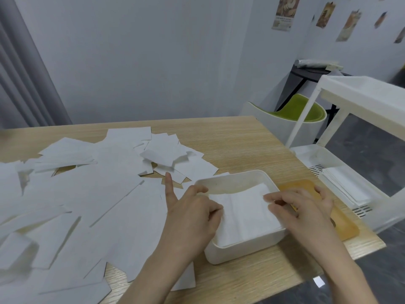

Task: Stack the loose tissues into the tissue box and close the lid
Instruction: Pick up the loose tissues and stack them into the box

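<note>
**Settling a tissue flat in the box**

The white tissue box [243, 218] sits near the right edge of the worktop [236, 141], close to its near right corner, lid off. Inside it lies a tissue stack [245, 213], the top sheet showing fold lines. The left hand [192, 213] pinches the stack's left edge between thumb and curled fingers, its index finger pointing up and free. The right hand [306, 207] reaches over the box's right wall; its grip looks like a light fingertip pinch on the sheet's right edge, though blur makes this less sure. The orange lid [341, 220] lies flat just beside the box on its right, partly under the right hand.

Loose tissues [87, 194] cover the left and middle of the worktop in an overlapping scatter, so most of the task seems to remain.

To do this step well, I judge both hands should draw the sheet taut, line its edges up with the box walls, then lower and press it so no corner curls. Thin tissue creases and clings to fingers, so release should be gentle. Gathering several loose sheets squared together would likely speed the work. A white rack [341, 172] stands off the right edge.
</note>
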`<state>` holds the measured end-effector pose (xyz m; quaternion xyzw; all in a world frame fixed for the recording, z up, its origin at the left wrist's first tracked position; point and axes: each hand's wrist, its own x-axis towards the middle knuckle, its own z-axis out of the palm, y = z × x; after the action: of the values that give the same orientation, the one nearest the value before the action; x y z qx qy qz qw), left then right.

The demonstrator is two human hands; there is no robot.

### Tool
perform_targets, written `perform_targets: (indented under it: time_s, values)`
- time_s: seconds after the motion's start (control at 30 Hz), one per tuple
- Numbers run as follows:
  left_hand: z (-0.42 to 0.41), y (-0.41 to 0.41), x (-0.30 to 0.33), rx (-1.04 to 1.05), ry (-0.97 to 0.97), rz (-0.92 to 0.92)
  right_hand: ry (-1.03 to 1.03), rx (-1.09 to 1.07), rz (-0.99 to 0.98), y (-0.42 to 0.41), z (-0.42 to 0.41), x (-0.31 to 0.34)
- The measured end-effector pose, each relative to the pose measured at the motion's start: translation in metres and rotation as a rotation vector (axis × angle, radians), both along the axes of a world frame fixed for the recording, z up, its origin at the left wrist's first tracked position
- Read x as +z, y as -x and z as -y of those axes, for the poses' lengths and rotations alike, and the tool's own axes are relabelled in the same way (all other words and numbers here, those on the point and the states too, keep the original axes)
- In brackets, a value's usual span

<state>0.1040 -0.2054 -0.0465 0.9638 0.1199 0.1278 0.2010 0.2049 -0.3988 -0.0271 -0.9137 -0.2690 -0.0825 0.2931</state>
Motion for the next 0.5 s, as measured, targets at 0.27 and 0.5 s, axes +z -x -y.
perform_targets:
  time_s: [0.27, 0.5]
  values:
    - [-0.004, 0.003, 0.0, -0.08, -0.199, 0.073, 0.038, 0.031, 0.07, -0.006, 0.003, -0.008]
    - [-0.007, 0.004, -0.005, -0.1, -0.158, 0.102, 0.072, 0.013, 0.146, -0.008, 0.003, -0.014]
